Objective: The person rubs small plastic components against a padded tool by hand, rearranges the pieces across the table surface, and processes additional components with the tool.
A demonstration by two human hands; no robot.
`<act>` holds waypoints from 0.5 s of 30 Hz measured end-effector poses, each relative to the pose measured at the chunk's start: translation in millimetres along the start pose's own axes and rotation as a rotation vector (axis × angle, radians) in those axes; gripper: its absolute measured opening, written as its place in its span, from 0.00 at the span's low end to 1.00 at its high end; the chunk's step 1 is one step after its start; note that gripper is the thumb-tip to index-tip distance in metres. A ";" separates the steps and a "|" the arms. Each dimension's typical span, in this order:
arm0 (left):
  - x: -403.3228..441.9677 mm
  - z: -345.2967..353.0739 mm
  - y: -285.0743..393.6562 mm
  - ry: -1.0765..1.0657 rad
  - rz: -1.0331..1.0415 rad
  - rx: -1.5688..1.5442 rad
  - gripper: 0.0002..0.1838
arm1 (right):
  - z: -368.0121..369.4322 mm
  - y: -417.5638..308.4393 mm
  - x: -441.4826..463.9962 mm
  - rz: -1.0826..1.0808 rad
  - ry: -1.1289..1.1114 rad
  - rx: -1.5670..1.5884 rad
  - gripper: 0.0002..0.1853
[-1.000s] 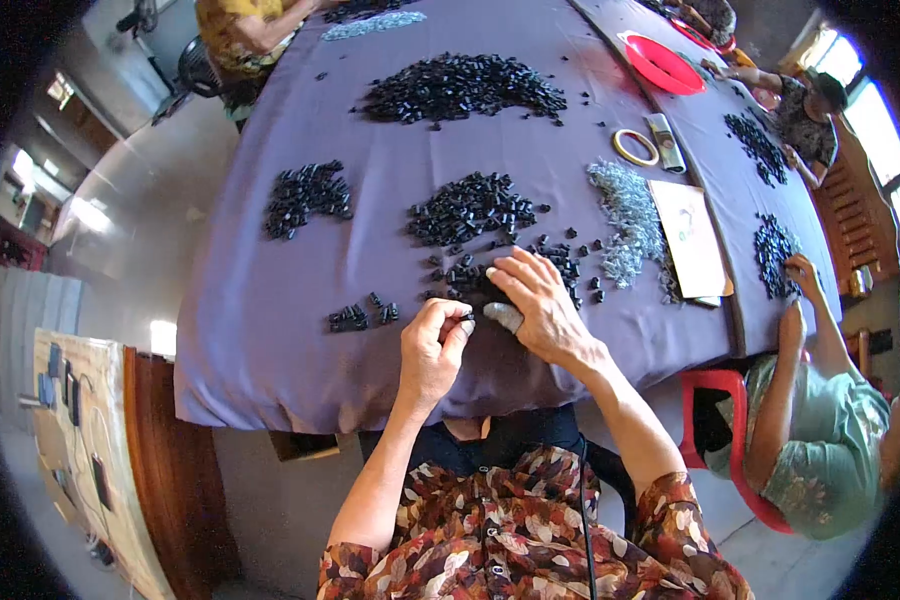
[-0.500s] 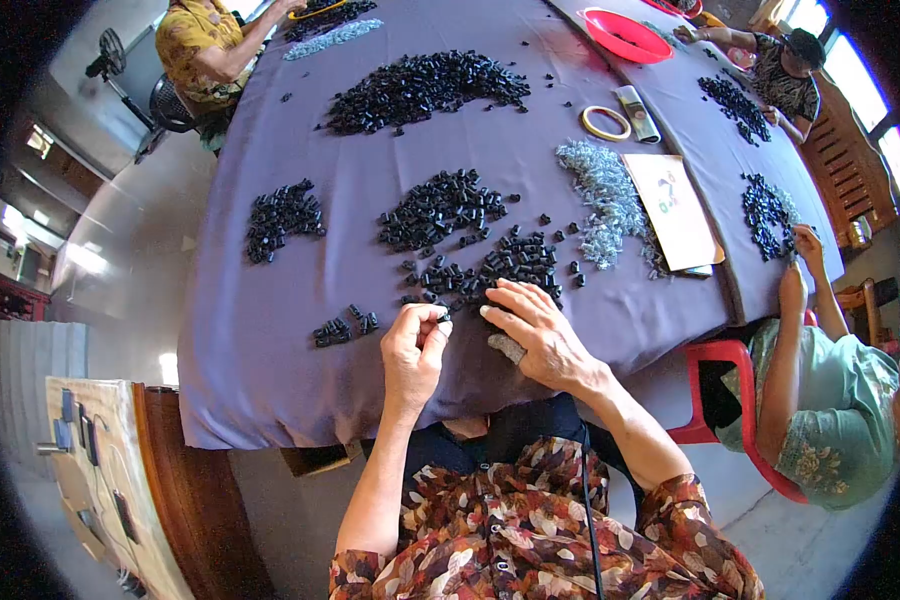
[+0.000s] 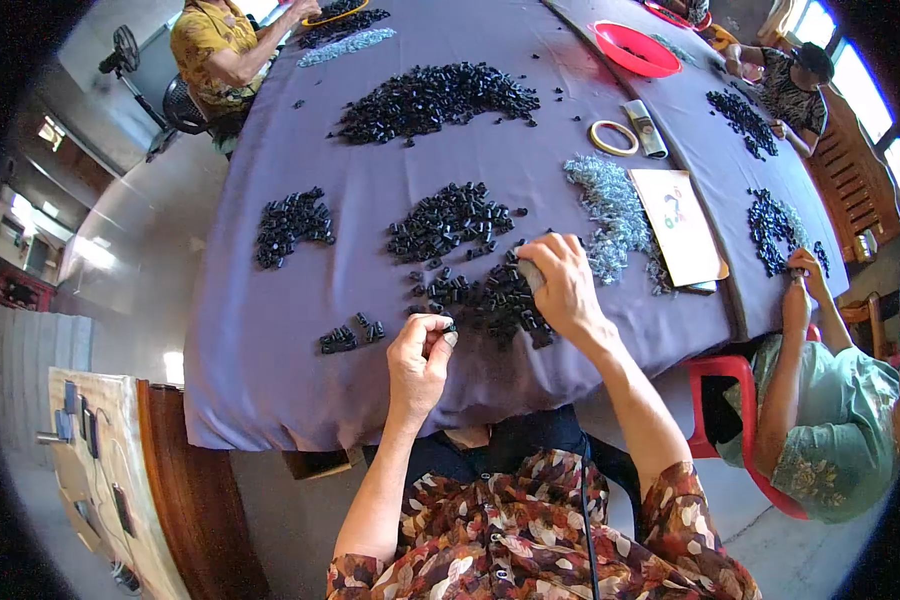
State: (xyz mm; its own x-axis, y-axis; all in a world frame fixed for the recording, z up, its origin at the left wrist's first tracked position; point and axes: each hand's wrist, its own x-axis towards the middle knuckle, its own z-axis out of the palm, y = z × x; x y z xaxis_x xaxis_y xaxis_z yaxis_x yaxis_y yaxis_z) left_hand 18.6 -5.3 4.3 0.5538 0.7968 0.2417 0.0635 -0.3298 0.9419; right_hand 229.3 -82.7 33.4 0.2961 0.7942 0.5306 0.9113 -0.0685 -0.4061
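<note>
My left hand [image 3: 418, 362] is closed in a pinch at the near side of the table, with a small black cylindrical part [image 3: 450, 328] between thumb and fingertips. Over the right side of the nearest heap of black parts [image 3: 500, 300], my right hand [image 3: 567, 290] has its fingers bent and drawn together. A grey covering [image 3: 531, 273] shows at its thumb. Whatever those fingertips hold, if anything, is hidden. Just beyond lies another heap of the same black parts [image 3: 445, 222]. To the left of my left hand sits a small group of black parts [image 3: 348, 335].
Clear small pieces [image 3: 605, 215] lie beside a paper sheet [image 3: 678, 225], a tape roll [image 3: 613, 138] and a packet [image 3: 646, 130]. A large black heap [image 3: 435, 98] and red basin [image 3: 637, 50] are farther back. A co-worker's hands [image 3: 805, 270] work at the right.
My right hand has moved forward and right over the near heap, and its fingers have drawn together. My left hand keeps its pinch on the black part. The whole view has shifted slightly.
</note>
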 end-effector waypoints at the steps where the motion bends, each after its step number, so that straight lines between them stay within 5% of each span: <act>1: 0.1 0.3 1.0 0.001 -0.006 -0.004 0.06 | 1.8 1.3 8.1 0.033 -0.030 -0.033 0.15; 15: 1.8 -0.6 2.0 0.025 -0.033 -0.051 0.05 | 37.7 18.2 47.7 0.113 -0.127 -0.239 0.06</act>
State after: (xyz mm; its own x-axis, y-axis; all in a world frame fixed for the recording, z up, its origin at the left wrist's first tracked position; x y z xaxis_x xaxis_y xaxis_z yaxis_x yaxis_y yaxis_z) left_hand 19.3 -4.2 6.8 0.5308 0.8195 0.2159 0.0387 -0.2779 0.9598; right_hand 249.1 -23.4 23.3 0.3756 0.8415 0.3884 0.9204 -0.2896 -0.2628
